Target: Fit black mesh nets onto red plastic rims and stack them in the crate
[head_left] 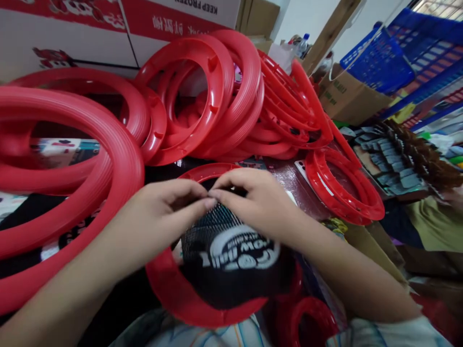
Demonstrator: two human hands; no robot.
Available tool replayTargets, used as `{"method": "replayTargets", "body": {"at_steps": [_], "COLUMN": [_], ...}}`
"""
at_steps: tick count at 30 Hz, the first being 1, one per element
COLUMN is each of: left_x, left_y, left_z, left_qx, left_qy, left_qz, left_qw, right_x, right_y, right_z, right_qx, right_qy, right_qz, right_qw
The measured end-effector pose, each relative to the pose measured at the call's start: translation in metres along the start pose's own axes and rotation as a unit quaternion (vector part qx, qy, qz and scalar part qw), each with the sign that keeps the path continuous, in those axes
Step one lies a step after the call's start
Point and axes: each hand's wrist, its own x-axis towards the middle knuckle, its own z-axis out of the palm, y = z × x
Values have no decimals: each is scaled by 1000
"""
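My left hand [162, 212] and my right hand [253, 200] meet fingertip to fingertip over a red plastic ring [173, 289] that lies in front of me. Both pinch the far edge of a black mesh cloth [231, 260] with white printed lettering, which is stretched across the ring. The cloth covers the middle of the ring and hangs over its near rim. What exactly sits between my fingertips is hidden by the fingers.
Many red rings surround the spot: large ones at left [72, 159], a leaning pile behind [231, 96], flat ones at right [343, 188]. White and red cartons [72, 38] stand at the back, blue crates [398, 53] at upper right, a brown box [347, 96] below them.
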Motion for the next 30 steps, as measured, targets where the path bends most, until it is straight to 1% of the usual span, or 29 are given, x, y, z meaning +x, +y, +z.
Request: {"method": "replayTargets", "body": {"at_steps": [1,3,4,6,9,11,13,16,20,26,30], "left_x": [15,39,48,58,63,63,63,62,60,61,60], "left_y": [-4,-18,-26,-41,-57,-60,-60,-57,-54,-53,-54], "left_z": [0,0,1,5,9,11,11,12,13,12,11], "left_qx": [75,205,242,274,285,275,252,220,184,194,190], "left_qy": [2,24,26,44,83,89,90,105,126,121,123], "left_qz": [6,34,54,69,48,26,13,-1,-43,-39,-54], "left_qw": [997,978,968,958,954,957,964,970,974,973,973], "right_x": [15,38,45,53,55,55,56,58,60,62,63], "right_y": [13,37,47,59,66,67,66,66,69,68,69], "right_z": [6,18,24,34,44,47,49,49,49,48,49], "right_qx": [23,35,30,14,-9,-12,-10,-16,-16,-18,-26], "right_qy": [-22,-50,-52,-43,-24,-10,-1,-2,1,-11,-8], "right_qz": [27,66,76,82,83,88,94,104,117,124,114], "right_qw": [999,996,995,996,996,996,996,994,993,992,993]}}
